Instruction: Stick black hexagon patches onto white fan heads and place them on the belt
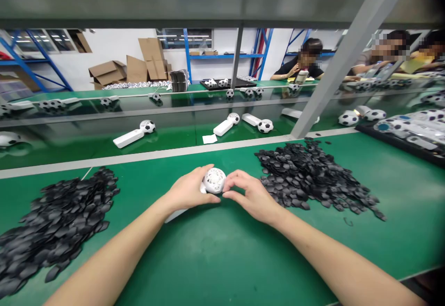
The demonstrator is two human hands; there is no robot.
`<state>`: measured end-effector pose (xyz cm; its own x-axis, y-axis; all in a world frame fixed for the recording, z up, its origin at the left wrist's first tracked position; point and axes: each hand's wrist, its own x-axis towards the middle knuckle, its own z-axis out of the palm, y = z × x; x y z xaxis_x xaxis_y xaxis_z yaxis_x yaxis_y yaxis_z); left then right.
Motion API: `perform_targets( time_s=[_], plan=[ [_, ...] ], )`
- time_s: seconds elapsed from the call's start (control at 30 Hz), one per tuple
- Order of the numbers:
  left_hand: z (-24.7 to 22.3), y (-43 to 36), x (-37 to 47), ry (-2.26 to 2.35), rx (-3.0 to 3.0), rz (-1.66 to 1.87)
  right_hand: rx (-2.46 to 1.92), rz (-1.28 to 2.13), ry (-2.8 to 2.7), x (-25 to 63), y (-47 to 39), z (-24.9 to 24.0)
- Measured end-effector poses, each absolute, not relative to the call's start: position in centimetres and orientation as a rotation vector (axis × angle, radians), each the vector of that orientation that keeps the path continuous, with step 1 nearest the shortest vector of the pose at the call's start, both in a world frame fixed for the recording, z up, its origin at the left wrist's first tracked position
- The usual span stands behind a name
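Note:
Over the green table, my left hand is closed around a white handheld fan with a round, football-like head. Its slotted face points up, and part of its white handle shows below my left palm. At the right side of the head, my right hand has its thumb and fingertips drawn together against the rim. Whatever those fingertips may hold is too small to make out. A heap of black patches lies just right of my right hand, and another black heap spreads on the left.
Beyond the table's pale edge strip, a green conveyor carries several white fans with black-spotted ball heads. A grey post slants up at the right, beside a black tray of fans. Co-workers sit across the line.

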<state>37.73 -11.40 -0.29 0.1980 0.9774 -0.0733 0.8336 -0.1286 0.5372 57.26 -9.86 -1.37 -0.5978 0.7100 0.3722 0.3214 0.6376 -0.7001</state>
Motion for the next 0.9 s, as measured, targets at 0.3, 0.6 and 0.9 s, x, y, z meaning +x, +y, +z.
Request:
perform_targets(
  time_s=[0.3, 0.6, 0.9],
  plan=[
    [-0.5, -12.2, 38.2, 1.706, 2.042, 0.425, -0.807, 0.751, -2.156, 56.6, -9.9, -2.1],
    [-0.3, -12.0, 38.1, 1.630, 2.099, 0.437, -0.923, 0.900, -2.062, 56.3, -9.6, -2.8],
    [-0.5, -12.0, 37.8, 1.644, 2.102, 0.414, -0.892, 0.894, -2.161, 56.4, -9.3, -2.7]
  ],
)
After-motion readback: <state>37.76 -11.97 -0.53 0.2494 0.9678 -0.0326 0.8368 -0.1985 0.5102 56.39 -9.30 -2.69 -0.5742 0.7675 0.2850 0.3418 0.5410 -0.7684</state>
